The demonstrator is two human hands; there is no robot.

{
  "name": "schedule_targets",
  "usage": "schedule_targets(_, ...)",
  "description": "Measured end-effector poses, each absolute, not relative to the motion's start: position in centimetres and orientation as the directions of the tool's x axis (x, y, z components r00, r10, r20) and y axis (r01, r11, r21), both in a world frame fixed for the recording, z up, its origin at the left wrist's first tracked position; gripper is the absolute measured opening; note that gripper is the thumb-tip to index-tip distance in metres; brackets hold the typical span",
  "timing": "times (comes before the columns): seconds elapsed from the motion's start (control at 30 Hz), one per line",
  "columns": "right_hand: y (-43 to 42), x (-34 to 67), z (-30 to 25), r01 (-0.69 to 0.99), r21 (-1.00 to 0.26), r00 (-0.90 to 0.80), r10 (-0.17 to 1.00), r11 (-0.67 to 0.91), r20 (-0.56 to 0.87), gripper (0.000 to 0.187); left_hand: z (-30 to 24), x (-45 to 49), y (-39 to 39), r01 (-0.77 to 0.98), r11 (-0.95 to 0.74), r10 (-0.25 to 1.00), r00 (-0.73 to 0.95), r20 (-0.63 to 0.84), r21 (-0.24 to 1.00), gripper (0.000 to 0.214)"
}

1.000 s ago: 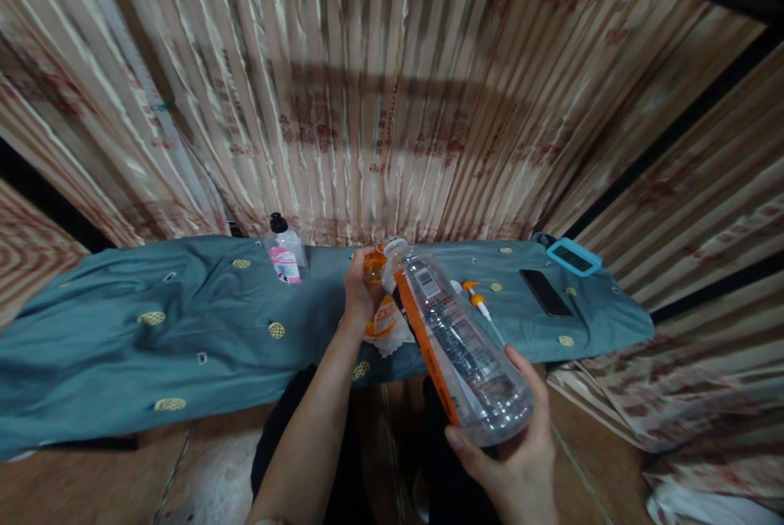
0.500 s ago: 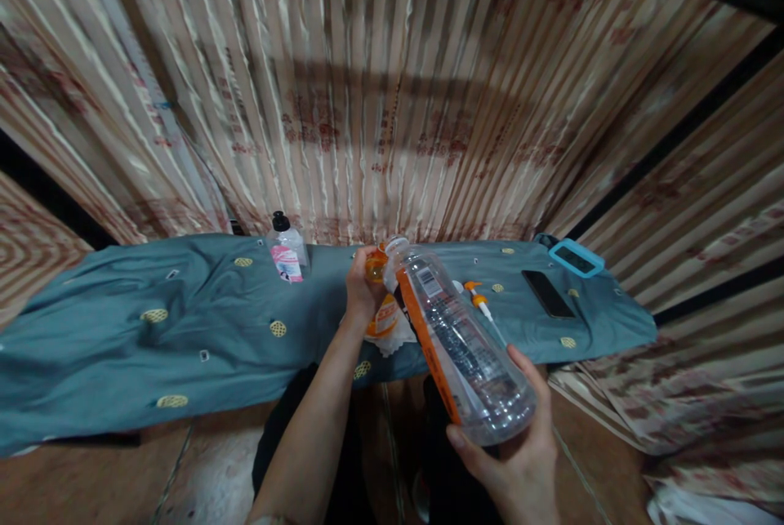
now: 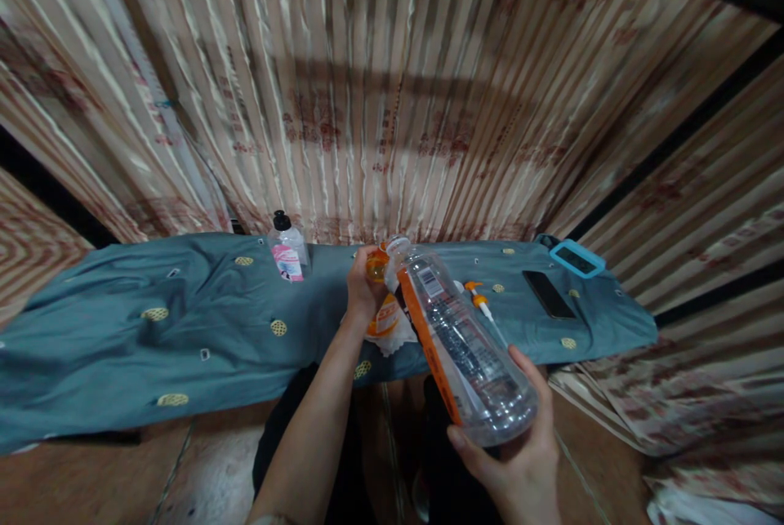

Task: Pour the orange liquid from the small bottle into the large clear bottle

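My right hand [image 3: 520, 443] is closed round the base of a large clear plastic bottle [image 3: 471, 353] with an orange and black label. That bottle is tilted, its neck up at the far left end, right by the mouth of an orange bottle [image 3: 385, 319]. My left hand [image 3: 365, 284] grips the orange bottle near its neck and holds it upright. White tissue [image 3: 395, 341] shows under the orange bottle. Whether the two mouths touch I cannot tell. An orange and white pump head [image 3: 478, 300] lies just beyond the clear bottle, part of its tube hidden.
A green-blue patterned cloth [image 3: 214, 321] covers the narrow table. A clear bottle with a black cap and pink label [image 3: 287, 251] stands left. On the right lie a black phone [image 3: 548, 295] and a blue-framed device [image 3: 576, 259]. A pleated curtain [image 3: 380, 100] hangs behind.
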State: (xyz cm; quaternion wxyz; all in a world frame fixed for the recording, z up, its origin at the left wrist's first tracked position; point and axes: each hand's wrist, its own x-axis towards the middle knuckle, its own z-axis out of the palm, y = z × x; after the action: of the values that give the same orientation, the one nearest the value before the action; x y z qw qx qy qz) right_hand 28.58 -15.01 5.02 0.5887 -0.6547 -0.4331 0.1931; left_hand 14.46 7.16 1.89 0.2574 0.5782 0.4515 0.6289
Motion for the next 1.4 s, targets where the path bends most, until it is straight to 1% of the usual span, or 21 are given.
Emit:
schedule_targets(0.47,-14.9,28.6,5.1,0.318,-0.947,0.562,0.793,0.054,0.234,0.100,1.9,14.3,7.1,0.205,-0.455,0.854,-0.177,0.490,0.867,0.034)
schedule_targets(0.57,-14.9,28.8,4.7,0.286,-0.956,0.557,0.802,0.059,0.216,0.102,1.9,14.4,7.2,0.186,-0.454,0.857,-0.174,0.484,0.871,0.034)
schedule_targets(0.67,-14.8,28.7,4.5,0.250,-0.966,0.558,0.805,0.068,0.200,0.099,1.8,14.4,7.2,0.194,-0.471,0.845,-0.181,0.503,0.861,0.032)
schedule_targets(0.93,-14.7,29.1,3.8,0.309,-0.944,0.527,0.805,0.118,0.273,0.092,1.6,14.1,7.2,0.212,-0.474,0.840,-0.183,0.511,0.855,0.033)
schedule_targets(1.1,-14.6,29.3,3.0,0.237,-0.964,0.507,0.831,0.121,0.229,0.095,1.4,14.1,7.3,0.198,-0.467,0.847,-0.181,0.501,0.862,0.035)
schedule_targets(1.4,-14.5,28.9,3.9,0.110,-0.989,0.497,0.856,0.099,0.141,0.097,1.5,14.0,7.6,0.167,-0.387,0.892,-0.180,0.414,0.907,0.041)
